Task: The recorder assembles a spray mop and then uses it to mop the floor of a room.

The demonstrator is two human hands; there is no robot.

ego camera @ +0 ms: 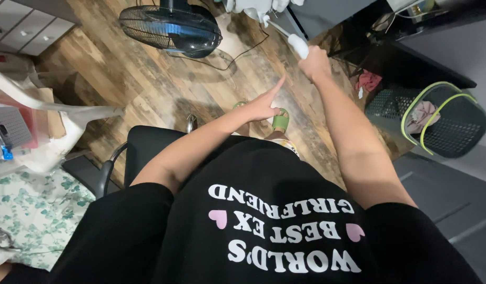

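My right hand (315, 63) is closed around the white handle of a long pole (298, 44) that runs up and to the left toward a white mop-like head (253, 8) at the top edge. My left hand (264, 104) is held out below it with the forefinger pointing up toward the handle; it holds nothing. Below the hands I see my black printed shirt (264, 226) and a foot in a green sandal (280, 120) on the wooden floor (143, 79).
A black floor fan (172, 26) stands at the top. A black chair (143, 152) sits in front of me on the left. A black mesh basket with a green rim (445, 121) holds cloth at the right. A leaf-patterned cloth (32, 210) lies at the lower left.
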